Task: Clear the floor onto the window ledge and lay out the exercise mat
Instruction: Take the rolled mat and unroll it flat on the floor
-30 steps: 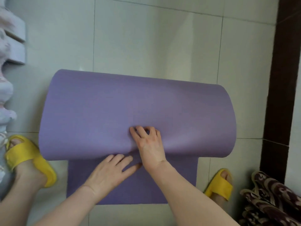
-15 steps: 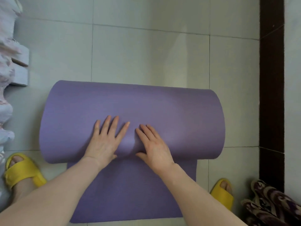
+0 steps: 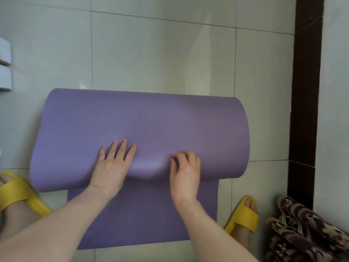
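A purple exercise mat (image 3: 151, 121) lies on the pale tiled floor, mostly still rolled into a thick roll. A short unrolled strip (image 3: 143, 214) stretches from the roll toward me. My left hand (image 3: 113, 167) rests flat on the near side of the roll, fingers spread. My right hand (image 3: 186, 173) presses on the roll beside it with its fingers curled, denting the mat between the two hands. Neither hand grips anything.
My feet in yellow slippers stand either side of the strip, left (image 3: 20, 195) and right (image 3: 243, 214). A dark patterned fabric (image 3: 306, 231) lies at the lower right. A dark brown strip (image 3: 306, 91) runs along the right. White objects (image 3: 5, 67) sit at the left edge.
The roll has moved away from me and more flat mat lies uncovered. My left hand went from the flat strip onto the roll; my right hand shifted right and curled its fingers.
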